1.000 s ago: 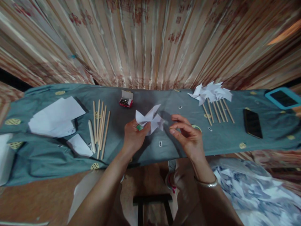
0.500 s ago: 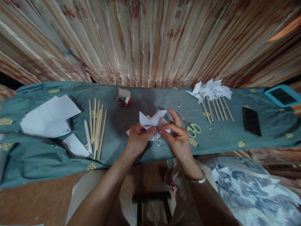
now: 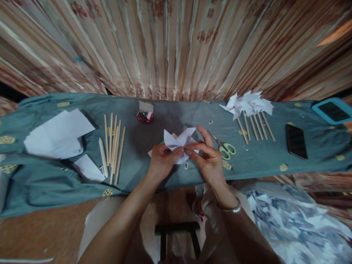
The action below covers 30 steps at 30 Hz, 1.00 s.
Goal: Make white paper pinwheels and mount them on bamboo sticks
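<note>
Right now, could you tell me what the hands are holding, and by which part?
Both hands hold one white paper pinwheel at its centre: the left hand and right hand pinch where the folded points meet.

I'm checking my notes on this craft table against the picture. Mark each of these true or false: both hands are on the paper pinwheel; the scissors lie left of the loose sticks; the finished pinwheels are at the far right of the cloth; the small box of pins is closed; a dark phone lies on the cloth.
1. Both hands are on the paper pinwheel. True: the left hand and the right hand pinch it at its middle.
2. The scissors lie left of the loose sticks. False: they lie to their right, by the right hand.
3. The finished pinwheels are at the far right. True.
4. The small box is closed. False: its flap is up.
5. A dark phone lies on the cloth. True.
</note>
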{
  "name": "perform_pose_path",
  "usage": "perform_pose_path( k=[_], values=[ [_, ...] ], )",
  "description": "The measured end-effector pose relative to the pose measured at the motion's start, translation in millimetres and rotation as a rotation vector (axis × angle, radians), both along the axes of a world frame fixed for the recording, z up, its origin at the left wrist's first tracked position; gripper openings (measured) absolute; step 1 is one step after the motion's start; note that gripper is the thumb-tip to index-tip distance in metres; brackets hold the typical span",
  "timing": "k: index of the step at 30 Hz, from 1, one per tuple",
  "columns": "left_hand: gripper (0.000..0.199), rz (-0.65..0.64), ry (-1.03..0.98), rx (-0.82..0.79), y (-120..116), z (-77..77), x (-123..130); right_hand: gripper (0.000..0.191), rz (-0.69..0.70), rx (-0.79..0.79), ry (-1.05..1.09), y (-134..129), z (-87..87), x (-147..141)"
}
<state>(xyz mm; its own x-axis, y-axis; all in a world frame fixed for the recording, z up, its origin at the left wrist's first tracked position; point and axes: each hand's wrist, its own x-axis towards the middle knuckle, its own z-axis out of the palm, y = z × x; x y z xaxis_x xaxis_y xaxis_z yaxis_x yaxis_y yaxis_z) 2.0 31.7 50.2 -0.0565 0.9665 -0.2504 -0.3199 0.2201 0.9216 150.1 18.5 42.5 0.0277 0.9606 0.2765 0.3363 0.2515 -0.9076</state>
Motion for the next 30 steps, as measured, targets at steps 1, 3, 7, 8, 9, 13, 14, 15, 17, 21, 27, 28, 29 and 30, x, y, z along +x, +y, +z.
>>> perform_pose_path(
  k=[1, 3, 7, 8, 9, 13, 14, 15, 17, 21, 27, 28, 29, 30],
  values=[
    [0.015, 0.001, -0.001, 0.005, 0.1, -0.3, -0.2, 0.005, 0.002, -0.003, 0.002, 0.0, 0.3, 0.0],
    [0.014, 0.001, -0.006, 0.013, 0.2, -0.9, -0.4, 0.004, 0.007, -0.008, 0.003, 0.1, 0.5, 0.0],
    [0.012, -0.004, 0.021, 0.026, 0.1, -2.9, -0.9, 0.004, 0.01, -0.013, 0.014, 0.6, -0.4, 0.1],
    [0.012, -0.005, 0.035, 0.034, -0.1, -3.9, -1.1, 0.004, 0.01, -0.015, 0.02, 0.8, -0.7, 0.2],
    [0.012, -0.006, 0.049, 0.043, -0.4, -5.2, -1.4, 0.004, 0.01, -0.018, 0.022, 0.9, -0.9, 0.3],
    [0.012, -0.02, 0.099, 0.084, -1.7, -11.1, -2.5, 0.004, 0.014, -0.021, 0.003, 1.3, -1.2, 0.3],
    [0.012, -0.023, 0.112, 0.095, -1.9, -12.3, -2.6, 0.004, 0.013, -0.013, -0.005, 1.3, -1.2, 0.1],
    [0.012, -0.023, 0.126, 0.105, -1.9, -13.3, -2.7, 0.005, 0.011, -0.005, -0.008, 1.3, -1.2, -0.2],
    [0.012, -0.019, 0.151, 0.121, -1.9, -14.6, -2.6, 0.005, 0.007, 0.002, -0.003, 1.0, -1.4, -0.8],
    [0.012, -0.023, 0.171, 0.144, -1.9, -13.9, -2.0, 0.006, 0.011, -0.025, -0.003, 0.2, -1.8, -1.2],
    [0.014, -0.024, 0.209, 0.144, -2.7, -10.9, -2.2, 0.006, 0.009, -0.05, 0.007, -0.6, -0.7, -1.8],
    [0.014, -0.025, 0.214, 0.149, -2.8, -11.1, -2.3, 0.006, 0.005, -0.055, 0.023, -0.6, -0.3, -2.1],
    [0.014, -0.024, 0.216, 0.155, -2.7, -11.6, -2.2, 0.006, 0.003, -0.059, 0.041, -0.6, 0.1, -2.4],
    [0.015, -0.024, 0.214, 0.163, -2.7, -12.2, -2.2, 0.005, 0.002, -0.061, 0.059, -0.6, 0.5, -2.6]
  ],
)
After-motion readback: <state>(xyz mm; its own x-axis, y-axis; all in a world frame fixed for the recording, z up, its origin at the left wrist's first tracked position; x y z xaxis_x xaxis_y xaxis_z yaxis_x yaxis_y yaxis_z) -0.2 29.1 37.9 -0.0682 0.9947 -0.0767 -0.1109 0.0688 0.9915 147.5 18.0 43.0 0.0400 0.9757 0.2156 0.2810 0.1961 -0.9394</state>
